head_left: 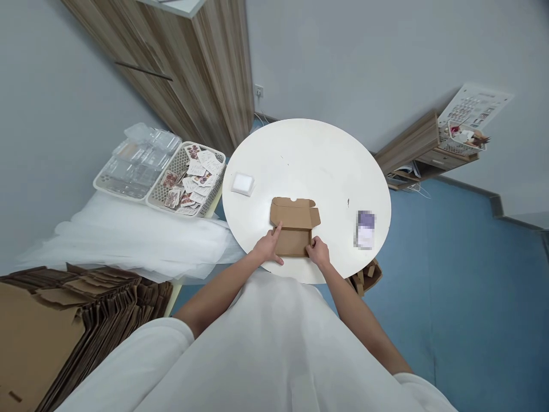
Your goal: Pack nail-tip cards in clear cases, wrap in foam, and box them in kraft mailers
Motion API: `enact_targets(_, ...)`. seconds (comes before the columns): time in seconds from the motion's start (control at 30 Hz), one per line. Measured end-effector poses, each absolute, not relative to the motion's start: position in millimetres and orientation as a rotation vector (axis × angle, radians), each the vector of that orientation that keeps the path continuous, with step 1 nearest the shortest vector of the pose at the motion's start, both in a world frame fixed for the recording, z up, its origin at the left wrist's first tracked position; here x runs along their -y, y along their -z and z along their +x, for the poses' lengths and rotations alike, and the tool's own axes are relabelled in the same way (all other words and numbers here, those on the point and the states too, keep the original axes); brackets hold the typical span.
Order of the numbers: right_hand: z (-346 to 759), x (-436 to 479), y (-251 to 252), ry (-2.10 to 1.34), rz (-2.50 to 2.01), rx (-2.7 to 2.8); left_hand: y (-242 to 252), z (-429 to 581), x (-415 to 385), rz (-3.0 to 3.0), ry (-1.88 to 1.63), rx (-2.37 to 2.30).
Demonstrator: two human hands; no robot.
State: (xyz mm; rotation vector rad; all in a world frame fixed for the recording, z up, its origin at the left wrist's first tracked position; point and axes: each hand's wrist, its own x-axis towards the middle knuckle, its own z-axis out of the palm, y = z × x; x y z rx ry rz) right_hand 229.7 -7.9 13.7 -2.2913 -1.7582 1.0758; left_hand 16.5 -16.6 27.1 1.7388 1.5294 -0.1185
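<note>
A small brown cardboard box (293, 242) lies on the round white table (317, 160) near its front edge. Its lid stands up and back, with a tab folded out at the right. My left hand (269, 247) rests against the box's left side, thumb and fingers spread apart. At the right front corner, my right hand (318, 252) pinches the side wall between thumb and curled fingers. The inside of the box shows a bare cardboard bottom. Left of the box sits a small clear-and-white square case (243, 183).
A blurred purple and white item (365, 230) lies on the table's right side. Left stand a basket of printed cards (189, 183) and a basket of clear plastic boxes (139, 163). White foam sheets (128, 240) and stacked flat cardboard (98, 320) lie nearer me. A wooden cabinet (206, 74) stands behind.
</note>
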Motion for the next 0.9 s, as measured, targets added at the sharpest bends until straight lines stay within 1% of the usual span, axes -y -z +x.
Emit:
enact_targets(0.23, 232.0, 12.0, -22.7, -1.183, -2.224, 1.639, -27.5, 15.5, 17.9, 1.722, 0.073, -1.537)
enact_targets(0.47, 240.3, 7.3, -22.9, -1.245, -2.054, 1.586, -31.7, 14.1, 19.7, 1.702, 0.072, -1.595)
enact_targets(0.7, 243.5, 0.7, -16.1, -1.316, -1.950, 1.520, -18.1, 7.7, 37.7, 1.604, -0.271, -1.678)
enact_targets(0.9, 247.5, 11.2, -9.1, -1.377, -1.893, 1.386, -9.2, 14.1, 37.9, 1.550, -0.346, -1.602)
